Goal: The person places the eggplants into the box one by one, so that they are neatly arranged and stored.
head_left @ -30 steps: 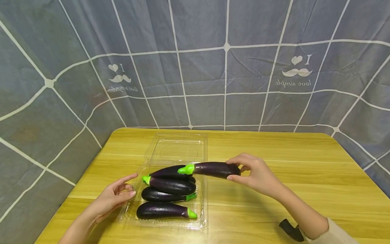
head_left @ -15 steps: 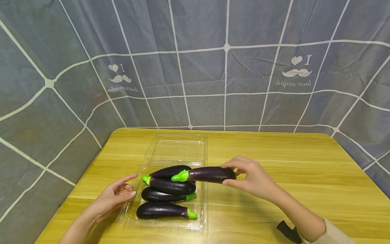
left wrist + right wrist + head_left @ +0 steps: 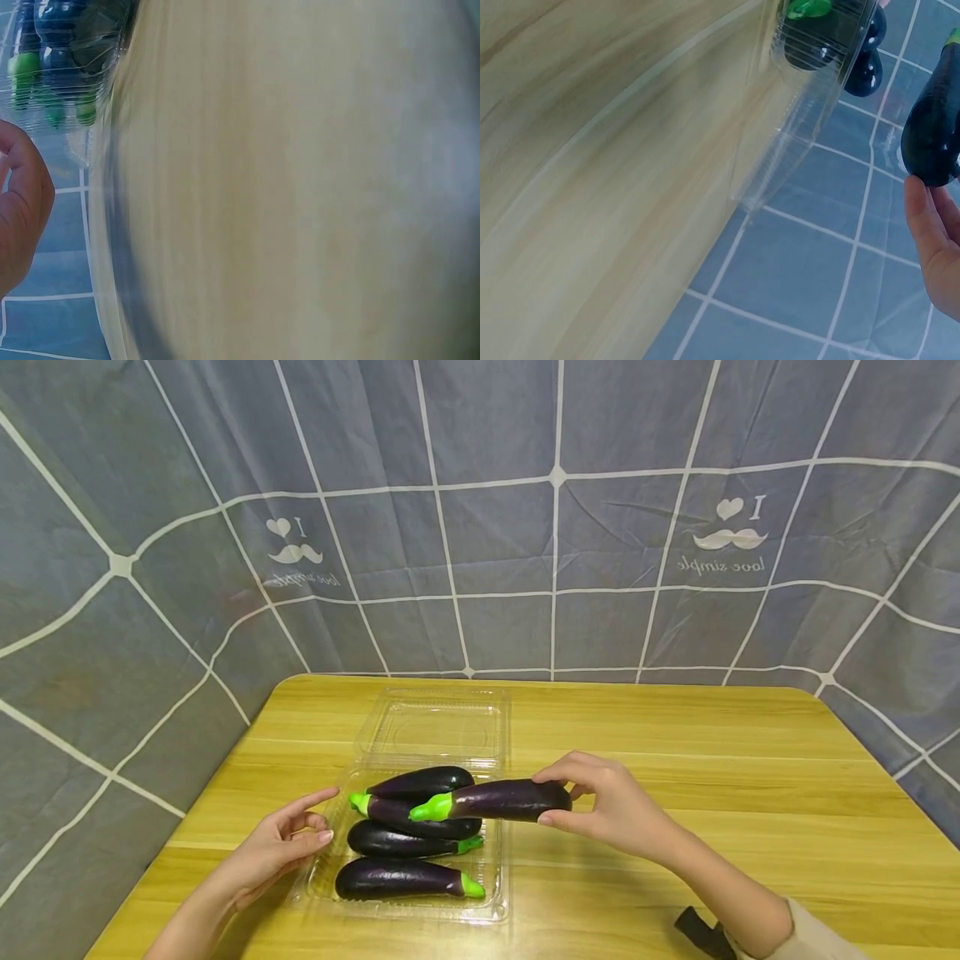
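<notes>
My right hand (image 3: 607, 802) pinches a dark purple eggplant (image 3: 510, 799) by its round end, thumb on the near side and fingers on the far side. Its bright green stem points left and overlaps the eggplants in a clear plastic box (image 3: 497, 902) in the head view. Several eggplants lie crosswise in the box, the nearest eggplant (image 3: 397, 877) with its stem to the right. At the box's left edge is my left hand (image 3: 273, 847), fingers loosely bent and holding nothing. The right wrist view shows the held eggplant (image 3: 932, 120) at the right fingertips.
The box's clear lid (image 3: 442, 727) lies folded back on the far side. Under everything is a wooden table (image 3: 675, 735), with a grey-blue gridded curtain (image 3: 510, 527) behind it. A black strap-like piece (image 3: 701, 931) shows by the right wrist.
My right hand has moved left and nearer to me with the eggplant, its stem passing from over the farthest eggplant to over the second one. The left hand stays in place.
</notes>
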Tool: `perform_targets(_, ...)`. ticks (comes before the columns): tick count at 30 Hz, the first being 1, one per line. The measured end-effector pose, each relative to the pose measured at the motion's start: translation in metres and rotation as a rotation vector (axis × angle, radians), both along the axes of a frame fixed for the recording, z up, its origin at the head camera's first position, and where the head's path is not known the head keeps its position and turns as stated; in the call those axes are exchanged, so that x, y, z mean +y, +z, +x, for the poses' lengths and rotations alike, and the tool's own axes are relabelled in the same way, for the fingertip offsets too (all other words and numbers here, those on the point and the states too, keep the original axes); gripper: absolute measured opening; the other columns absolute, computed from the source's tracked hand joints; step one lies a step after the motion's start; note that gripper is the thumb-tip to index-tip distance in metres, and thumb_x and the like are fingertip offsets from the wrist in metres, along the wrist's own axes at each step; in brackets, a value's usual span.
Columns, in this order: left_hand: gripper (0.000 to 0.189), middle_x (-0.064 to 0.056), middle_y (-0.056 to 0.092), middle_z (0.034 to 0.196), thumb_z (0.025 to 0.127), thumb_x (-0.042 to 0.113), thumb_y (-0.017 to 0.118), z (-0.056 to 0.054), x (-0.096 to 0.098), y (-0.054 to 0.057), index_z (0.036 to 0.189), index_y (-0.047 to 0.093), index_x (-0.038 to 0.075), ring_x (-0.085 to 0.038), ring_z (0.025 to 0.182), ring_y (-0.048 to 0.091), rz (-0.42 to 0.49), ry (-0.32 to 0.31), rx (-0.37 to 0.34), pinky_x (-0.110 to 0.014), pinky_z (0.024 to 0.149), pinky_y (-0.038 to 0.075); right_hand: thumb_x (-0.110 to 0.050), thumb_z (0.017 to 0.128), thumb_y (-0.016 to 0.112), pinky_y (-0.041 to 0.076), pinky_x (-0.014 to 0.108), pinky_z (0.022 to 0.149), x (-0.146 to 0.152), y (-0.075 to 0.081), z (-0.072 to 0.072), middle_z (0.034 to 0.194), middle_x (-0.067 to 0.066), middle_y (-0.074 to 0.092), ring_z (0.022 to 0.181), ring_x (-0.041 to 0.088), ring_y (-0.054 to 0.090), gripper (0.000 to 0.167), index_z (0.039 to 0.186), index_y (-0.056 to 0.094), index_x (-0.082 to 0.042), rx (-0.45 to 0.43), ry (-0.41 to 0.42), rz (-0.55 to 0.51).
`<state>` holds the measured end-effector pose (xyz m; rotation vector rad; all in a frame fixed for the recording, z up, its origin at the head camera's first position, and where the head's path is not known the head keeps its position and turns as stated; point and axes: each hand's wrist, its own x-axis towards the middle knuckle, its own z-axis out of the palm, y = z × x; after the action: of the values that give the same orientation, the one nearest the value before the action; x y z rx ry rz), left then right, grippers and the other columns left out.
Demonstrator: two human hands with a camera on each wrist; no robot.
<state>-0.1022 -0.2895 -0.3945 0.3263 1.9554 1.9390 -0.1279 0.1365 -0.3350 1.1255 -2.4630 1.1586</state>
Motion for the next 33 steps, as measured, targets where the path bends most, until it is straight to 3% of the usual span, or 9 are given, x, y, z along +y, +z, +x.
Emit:
perform_targets(14,0.050,0.004,0.052,0.097,0.093,0.003,0.054,-0.001,0.000,0.001,0.129,0.049,0.037,-0.002,0.073,0.048,-0.012,0.010,-0.001,-0.015,0.061,0.043,-0.019,0.075,0.079,0.052,0.024,0.067,-0.011,-0.001,0.003,0.097,-0.003,0.065,0.084,0.009,0.058,0.032,0.104,0.068,-0.013,-0.016,0.036,0.033)
perform_targets(33,0.050,0.005,0.052,0.096,0.092,0.002,0.054,0.000,0.001,0.000,0.126,0.051,0.039,-0.001,0.075,0.050,0.003,0.014,0.000,-0.015,0.062,0.044,-0.018,0.076,0.078,0.050,0.019,0.065,-0.024,-0.012,0.009,0.097,-0.003,0.065,0.082,0.005,0.058,0.033,0.106,0.068,-0.010,-0.005,0.158,0.016)
